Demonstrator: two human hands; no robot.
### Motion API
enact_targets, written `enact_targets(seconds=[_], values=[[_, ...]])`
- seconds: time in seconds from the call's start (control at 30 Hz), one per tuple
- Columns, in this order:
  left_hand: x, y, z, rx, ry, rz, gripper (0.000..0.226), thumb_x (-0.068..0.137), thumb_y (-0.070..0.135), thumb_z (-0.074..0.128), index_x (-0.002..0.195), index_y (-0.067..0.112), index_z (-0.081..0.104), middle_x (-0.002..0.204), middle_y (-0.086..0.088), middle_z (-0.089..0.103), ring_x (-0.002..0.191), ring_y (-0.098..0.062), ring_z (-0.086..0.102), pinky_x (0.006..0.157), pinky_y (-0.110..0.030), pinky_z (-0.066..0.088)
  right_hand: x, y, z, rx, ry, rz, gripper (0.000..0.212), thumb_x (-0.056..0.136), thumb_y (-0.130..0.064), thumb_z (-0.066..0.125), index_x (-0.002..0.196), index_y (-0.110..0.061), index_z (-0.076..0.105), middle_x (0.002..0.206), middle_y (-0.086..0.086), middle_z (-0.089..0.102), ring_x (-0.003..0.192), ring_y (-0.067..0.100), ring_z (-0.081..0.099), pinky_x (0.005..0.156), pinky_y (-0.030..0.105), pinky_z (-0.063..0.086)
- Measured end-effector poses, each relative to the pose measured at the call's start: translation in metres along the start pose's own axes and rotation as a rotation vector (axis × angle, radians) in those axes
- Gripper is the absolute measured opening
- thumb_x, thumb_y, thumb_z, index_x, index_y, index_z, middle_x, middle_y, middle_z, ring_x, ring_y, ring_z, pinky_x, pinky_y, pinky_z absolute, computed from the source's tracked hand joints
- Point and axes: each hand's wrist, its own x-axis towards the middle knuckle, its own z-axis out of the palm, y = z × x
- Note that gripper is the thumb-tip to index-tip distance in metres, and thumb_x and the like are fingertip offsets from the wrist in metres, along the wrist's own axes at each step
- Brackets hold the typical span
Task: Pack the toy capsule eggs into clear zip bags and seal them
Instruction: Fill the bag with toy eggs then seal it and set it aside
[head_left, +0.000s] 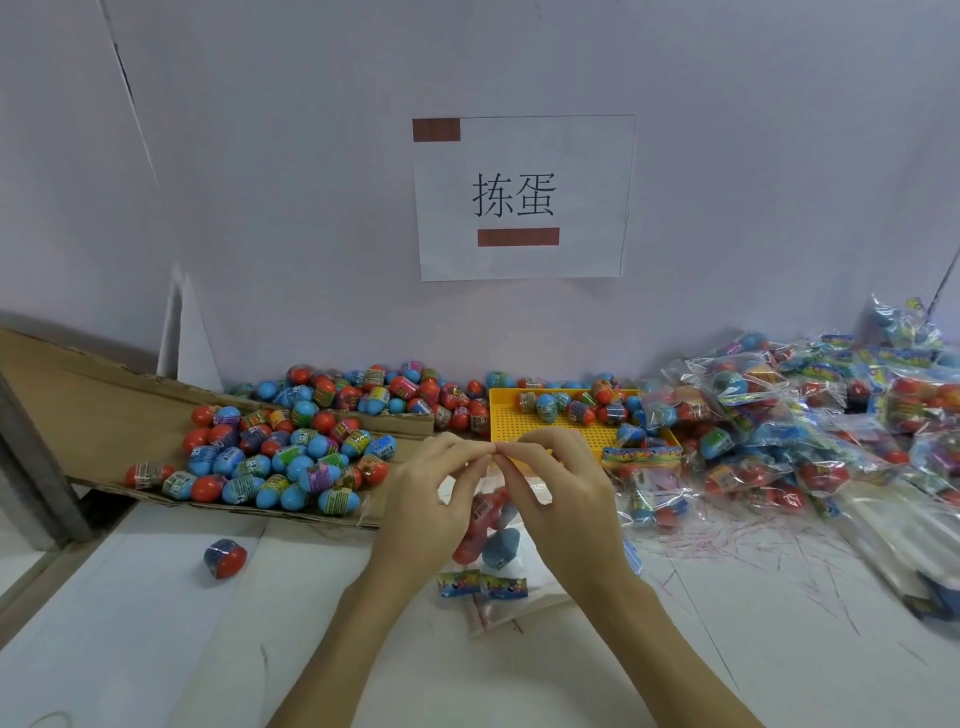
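Note:
A clear zip bag (493, 525) hangs between my hands above the white table, with red and blue capsule eggs inside and a colourful header card at its lower end. My left hand (431, 499) and my right hand (556, 493) pinch the bag's top edge, fingertips meeting at the middle. Loose red and blue capsule eggs (275, 457) lie heaped on a cardboard sheet (104, 395) to the left. More eggs sit on a yellow tray (545, 423) behind my hands.
A pile of filled bags (810, 415) covers the right side of the table. One stray egg (224, 557) lies on the white table at front left. A paper sign (522, 197) hangs on the wall. Thin plastic strips (737, 545) litter the table at right.

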Motion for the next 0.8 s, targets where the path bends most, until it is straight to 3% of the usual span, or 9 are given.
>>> enact_targets(seconds=[0.23,0.43,0.53,0.63,0.8], values=[[-0.0011,0.0004,0.0002,0.12,-0.019,0.11,0.018,0.098,0.009,0.062,0.108,0.008,0.077,0.098,-0.002,0.072,0.093,-0.018,0.065,0.079,-0.032,0.058,0.0022,0.0022,-0.0004,-0.022,-0.021,-0.047,0.007,0.084,-0.006,0.081,0.088,-0.007,0.075,0.088,0.003,0.069,0.085,0.017,0.06,0.076,0.022,0.05],[-0.0019,0.0077,0.0033,0.088,-0.021,0.068,0.016,0.093,0.001,0.071,0.106,0.009,0.078,0.096,0.001,0.074,0.091,-0.011,0.066,0.081,-0.011,0.05,0.0021,-0.0029,0.0013,0.244,-0.062,0.253,0.011,0.088,-0.003,0.072,0.087,-0.013,0.069,0.087,-0.005,0.062,0.081,0.008,0.056,0.068,0.013,0.046],[-0.0024,0.0062,0.002,0.074,-0.032,0.062,0.017,0.093,-0.001,0.069,0.105,0.008,0.077,0.096,0.0,0.073,0.091,-0.013,0.066,0.081,-0.017,0.053,0.0024,-0.0031,0.0,0.289,-0.157,0.197,0.009,0.092,-0.007,0.072,0.098,-0.013,0.073,0.095,-0.004,0.065,0.085,0.003,0.058,0.072,0.011,0.048],[-0.0025,0.0037,0.0003,0.06,-0.019,0.044,0.018,0.094,-0.003,0.067,0.106,0.008,0.076,0.097,0.0,0.073,0.092,-0.013,0.066,0.081,-0.018,0.053,0.0042,-0.0014,-0.0023,0.257,-0.144,0.159,0.011,0.092,-0.011,0.073,0.102,-0.011,0.076,0.097,-0.002,0.07,0.082,0.001,0.059,0.075,0.009,0.05],[-0.0018,0.003,0.0012,0.032,-0.02,0.019,0.016,0.095,-0.001,0.068,0.106,0.007,0.077,0.096,0.0,0.073,0.091,-0.011,0.066,0.081,-0.015,0.052,0.0051,0.0021,-0.0065,0.167,-0.122,0.046,0.014,0.089,-0.004,0.074,0.102,-0.004,0.077,0.095,0.005,0.073,0.083,0.012,0.067,0.079,0.013,0.054]])
